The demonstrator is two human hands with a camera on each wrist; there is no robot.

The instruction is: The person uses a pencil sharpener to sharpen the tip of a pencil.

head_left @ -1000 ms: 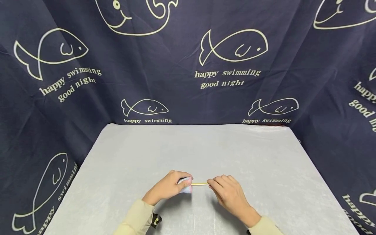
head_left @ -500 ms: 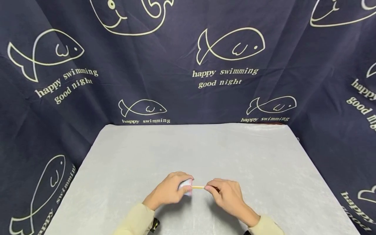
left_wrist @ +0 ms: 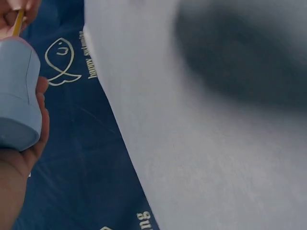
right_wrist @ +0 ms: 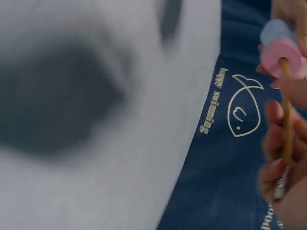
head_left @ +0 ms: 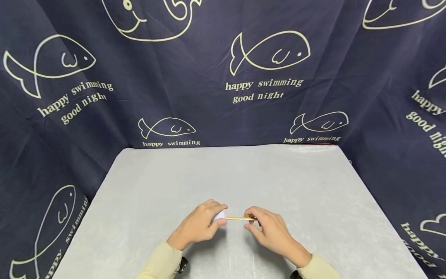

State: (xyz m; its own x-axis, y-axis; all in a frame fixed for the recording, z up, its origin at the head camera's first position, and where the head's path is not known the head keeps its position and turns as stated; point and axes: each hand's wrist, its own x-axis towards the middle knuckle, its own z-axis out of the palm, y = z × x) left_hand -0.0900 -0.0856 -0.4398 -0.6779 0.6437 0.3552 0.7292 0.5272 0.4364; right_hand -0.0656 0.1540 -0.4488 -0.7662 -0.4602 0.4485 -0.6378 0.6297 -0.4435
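Observation:
In the head view, my left hand [head_left: 200, 221] grips a light blue pencil sharpener [head_left: 218, 215] with a pink end, lying sideways above the table. Seen from the left wrist, the sharpener [left_wrist: 17, 91] has a rounded, waisted body with fingers wrapped behind it. A yellow pencil [head_left: 237, 218] sticks out of the hole in its pink face. My right hand [head_left: 271, 232] has its fingers curled round the pencil's outer part, thumb low at the near side. The right wrist view shows the pencil [right_wrist: 287, 129] running along those fingers, its metal ferrule [right_wrist: 279, 188] near the palm.
A pale grey cloth covers the table [head_left: 223, 178] beneath both hands. Dark blue curtains [head_left: 209, 77] with fish drawings and lettering stand behind and at both sides. Dark blurred shapes fill part of both wrist views.
My right hand has turned about the pencil; its fingers, closed near the pencil's middle half a second ago, now sit looser and show more pencil. The left hand keeps holding the sharpener, slightly raised.

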